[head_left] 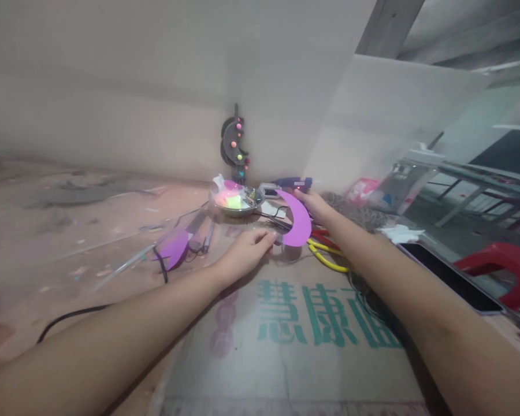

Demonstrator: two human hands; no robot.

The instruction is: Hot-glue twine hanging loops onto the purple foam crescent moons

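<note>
In the head view, the left grip (255, 242), at the centre of the frame, is closed narrowly at the lower tip of a purple crescent cutout (301, 222), which stands just right of centre with its curve bulging to the right. The right grip (314, 205), right of centre and a little higher, is wrapped around the handle of a dark blue glue gun (293, 183), on which a small red light shows; the fingers are partly hidden behind the crescent. Left of the glue gun, a metal bowl (237, 212) holds pink, yellow and white bits, too blurred to name. Above it, at upper centre, a dark crescent ornament (233, 141) dotted with coloured balls is upright against the pale wall (156, 86). At centre left, another purple cutout (173, 251) lies on the surface (91, 225), near a clear stick (127, 266). Beneath the forearms, cardboard (251, 375) printed with large green characters fills the lower centre. Yellow loops (329, 260) lie just below the right wrist. Toward the right edge are a dark-screened device (450, 277) and a red stool (494, 266).
</note>
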